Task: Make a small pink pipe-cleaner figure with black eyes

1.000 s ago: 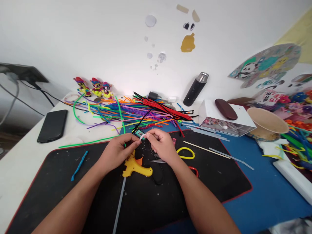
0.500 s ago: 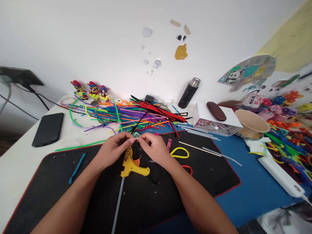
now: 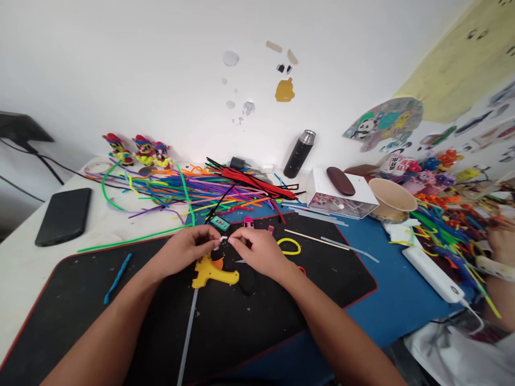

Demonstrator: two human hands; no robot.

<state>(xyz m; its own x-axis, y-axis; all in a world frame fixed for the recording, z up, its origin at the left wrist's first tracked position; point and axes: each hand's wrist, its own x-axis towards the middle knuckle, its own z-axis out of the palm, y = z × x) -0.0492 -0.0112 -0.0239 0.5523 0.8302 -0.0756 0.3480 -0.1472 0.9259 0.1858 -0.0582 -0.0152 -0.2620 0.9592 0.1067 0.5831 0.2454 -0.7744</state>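
My left hand is closed, pinching a small bent white piece, perhaps a bit of pipe cleaner, between thumb and fingertips. Close to the piece's free end are the bunched fingertips of my right hand; whether they grip anything is too small to tell. Below the left fingers lies a yellow hot glue gun with a long glue stick running from its back. A small teal case and a little pink object lie just behind my hands. Scissors with a yellow handle loop are partly under my right hand.
A pile of coloured pipe cleaners lies behind the black mat. A phone is at left, and three small figures stand by the wall. A black flask, white box and bowl stand right. Another person's hand shows far right.
My fingertips, earlier together, have drawn slightly apart, and the white piece now shows between them. The view has shifted right, bringing another person's hand and arm into sight.
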